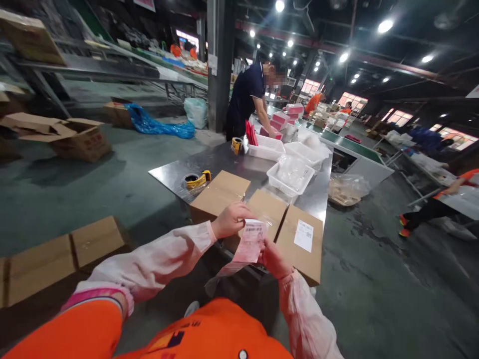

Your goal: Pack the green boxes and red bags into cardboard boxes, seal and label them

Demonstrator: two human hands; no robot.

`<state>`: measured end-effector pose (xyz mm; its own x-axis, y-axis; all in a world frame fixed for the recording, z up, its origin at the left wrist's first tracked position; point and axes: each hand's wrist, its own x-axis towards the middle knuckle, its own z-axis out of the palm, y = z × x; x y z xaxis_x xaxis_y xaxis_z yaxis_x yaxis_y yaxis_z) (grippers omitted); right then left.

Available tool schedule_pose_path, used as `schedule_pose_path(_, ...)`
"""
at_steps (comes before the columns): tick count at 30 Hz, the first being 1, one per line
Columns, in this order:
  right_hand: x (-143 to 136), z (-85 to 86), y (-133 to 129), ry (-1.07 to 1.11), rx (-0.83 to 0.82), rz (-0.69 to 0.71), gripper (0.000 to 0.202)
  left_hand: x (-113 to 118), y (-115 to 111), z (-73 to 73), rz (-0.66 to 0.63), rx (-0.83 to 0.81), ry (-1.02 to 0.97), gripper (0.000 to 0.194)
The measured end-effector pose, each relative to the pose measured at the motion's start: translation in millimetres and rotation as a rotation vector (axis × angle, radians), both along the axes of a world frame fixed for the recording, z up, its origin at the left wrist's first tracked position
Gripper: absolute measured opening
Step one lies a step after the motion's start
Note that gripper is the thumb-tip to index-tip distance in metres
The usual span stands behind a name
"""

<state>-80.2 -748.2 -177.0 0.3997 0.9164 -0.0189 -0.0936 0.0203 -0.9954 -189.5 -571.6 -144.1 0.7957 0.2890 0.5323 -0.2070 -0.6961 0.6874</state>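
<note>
A single head-worn camera looks out from above and behind the fingers [239, 213], facing forward and down. It sits close enough that the sleeves [160, 257] run in from the lower part of the view, and the orange top [213, 331] fills its bottom edge, nearer than the fingers. The wide field places the fingers just below centre, the desk [224, 157] beyond them, ceiling lights [385, 26] far above, and floor [374, 299] to either side.
</note>
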Motion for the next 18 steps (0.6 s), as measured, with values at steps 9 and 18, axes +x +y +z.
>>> schedule_pose_path(9,-14.0,-30.0,-19.2,0.134,-0.016,0.030,0.041,-12.4,45.8,-1.4,0.320,-0.259,0.063,0.030)
schedule_pose_path(18,-14.4,-8.0,-6.3,0.044,0.007,-0.123,0.037,-45.2,-14.7,-29.9,-0.167,-0.267,0.075,0.081)
